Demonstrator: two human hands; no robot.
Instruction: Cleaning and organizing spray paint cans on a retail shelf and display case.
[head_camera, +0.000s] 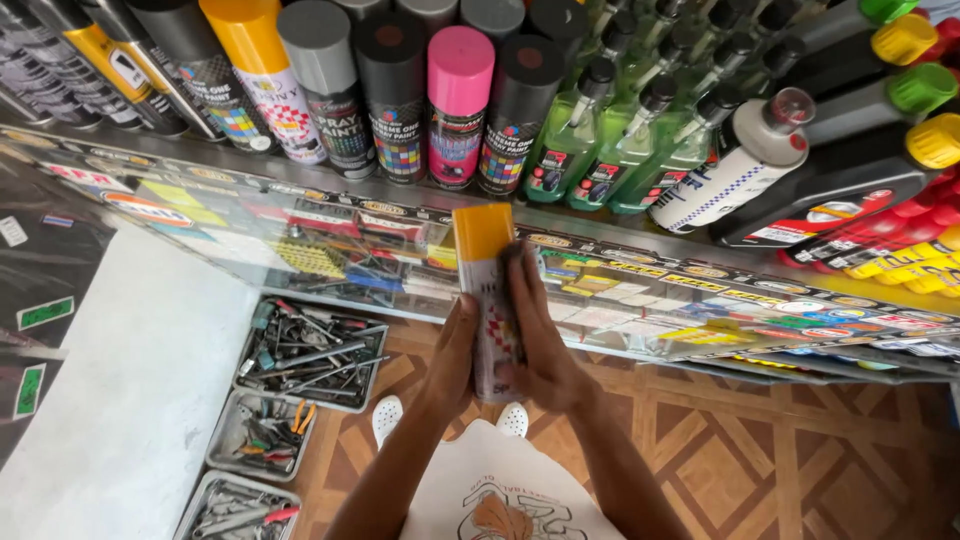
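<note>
1 yellow-capped spray can (487, 300), 2 hands, 3 tool trays (312, 352), 1 pink-capped can (458, 105) on the counter.

Glass counter (640, 330) ahead; floor (800, 450) open

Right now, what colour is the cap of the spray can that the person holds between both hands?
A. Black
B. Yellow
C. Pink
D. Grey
B. The spray can, held between the left hand and the right hand, has a yellow cap; the pink, grey and black caps belong to cans standing on the shelf behind.
</note>
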